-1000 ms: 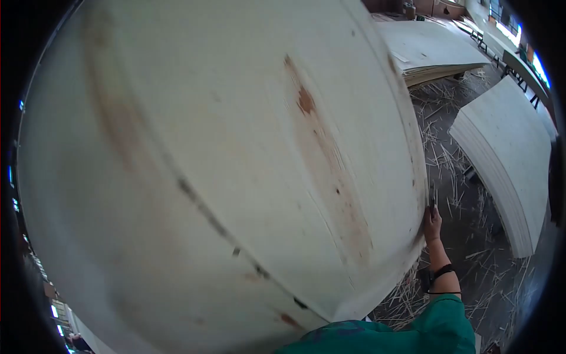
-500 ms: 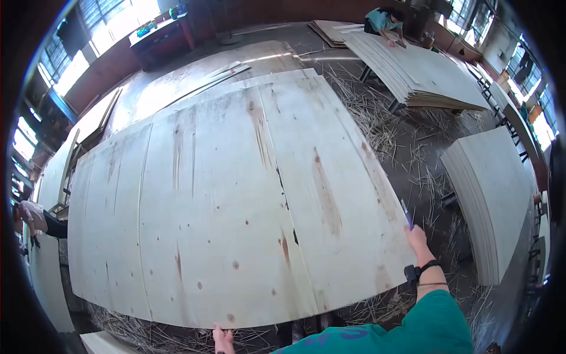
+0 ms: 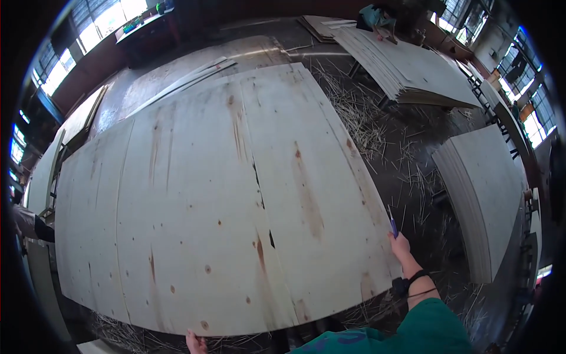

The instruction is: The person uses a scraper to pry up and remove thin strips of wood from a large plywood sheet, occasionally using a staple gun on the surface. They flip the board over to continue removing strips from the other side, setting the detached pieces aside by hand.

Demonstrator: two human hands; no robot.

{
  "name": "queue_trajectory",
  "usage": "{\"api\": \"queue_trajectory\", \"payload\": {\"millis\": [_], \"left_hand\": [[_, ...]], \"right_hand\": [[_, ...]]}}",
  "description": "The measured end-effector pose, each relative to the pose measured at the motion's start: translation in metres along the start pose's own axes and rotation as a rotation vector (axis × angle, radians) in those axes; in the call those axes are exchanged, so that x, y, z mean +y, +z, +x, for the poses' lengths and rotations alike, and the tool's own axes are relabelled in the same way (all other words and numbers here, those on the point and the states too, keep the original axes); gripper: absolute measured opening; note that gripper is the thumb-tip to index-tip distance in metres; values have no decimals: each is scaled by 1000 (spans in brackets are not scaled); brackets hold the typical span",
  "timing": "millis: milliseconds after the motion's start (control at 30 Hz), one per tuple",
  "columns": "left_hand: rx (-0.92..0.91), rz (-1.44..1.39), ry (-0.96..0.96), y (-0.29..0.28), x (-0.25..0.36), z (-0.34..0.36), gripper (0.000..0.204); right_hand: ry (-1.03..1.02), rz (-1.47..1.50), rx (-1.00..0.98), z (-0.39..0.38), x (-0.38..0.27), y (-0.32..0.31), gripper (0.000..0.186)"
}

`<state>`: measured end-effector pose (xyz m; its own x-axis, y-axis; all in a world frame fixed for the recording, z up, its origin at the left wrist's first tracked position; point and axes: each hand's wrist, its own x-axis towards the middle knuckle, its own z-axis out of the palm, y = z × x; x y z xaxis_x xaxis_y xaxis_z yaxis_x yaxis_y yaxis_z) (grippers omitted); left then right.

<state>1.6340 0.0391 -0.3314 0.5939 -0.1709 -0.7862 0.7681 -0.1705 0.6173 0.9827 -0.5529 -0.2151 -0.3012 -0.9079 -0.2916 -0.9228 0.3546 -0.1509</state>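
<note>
A large pale plywood sheet (image 3: pixel 183 206), with knots, brown streaks and a dark split seam, spans the middle of the view. My left hand (image 3: pixel 196 342) grips its near edge, fingertips partly hidden under the sheet. At the right edge, near the closest corner, my right hand (image 3: pixel 399 243) is closed on the sheet. It also holds a slim purple-handled knife (image 3: pixel 393 225), pointing away from me. A co-worker's arm (image 3: pixel 35 227) reaches the sheet's left edge; that person's hand is not visible.
Stacked sheets (image 3: pixel 466 200) stand at right, with another stack (image 3: pixel 413 71) behind, where a person (image 3: pixel 377 20) leans over. Wood strips (image 3: pixel 359 121) litter the floor. More boards (image 3: pixel 253 50) lie beyond the sheet. A table (image 3: pixel 144 26) is at far left.
The plywood sheet and both my hands have moved left, the near edge slightly toward me. The whole view has shifted a little too. Both hands keep their hold.
</note>
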Motion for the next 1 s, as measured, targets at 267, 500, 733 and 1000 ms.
{"api": "queue_trajectory", "payload": {"millis": [267, 500, 733, 1000], "left_hand": [[103, -165, 82, 66, 20, 61, 35], [105, -142, 4, 98, 7, 50, 36], [74, 54, 21, 97, 13, 60, 35], [138, 1431, 474, 109, 148, 113, 31]], "right_hand": [[-43, 21, 18, 55, -81, 28, 63], [-19, 21, 16, 67, -67, 27, 64], [-5, -10, 33, 61, -61, 32, 60], [-97, -78, 103, 49, -73, 43, 51]]}}
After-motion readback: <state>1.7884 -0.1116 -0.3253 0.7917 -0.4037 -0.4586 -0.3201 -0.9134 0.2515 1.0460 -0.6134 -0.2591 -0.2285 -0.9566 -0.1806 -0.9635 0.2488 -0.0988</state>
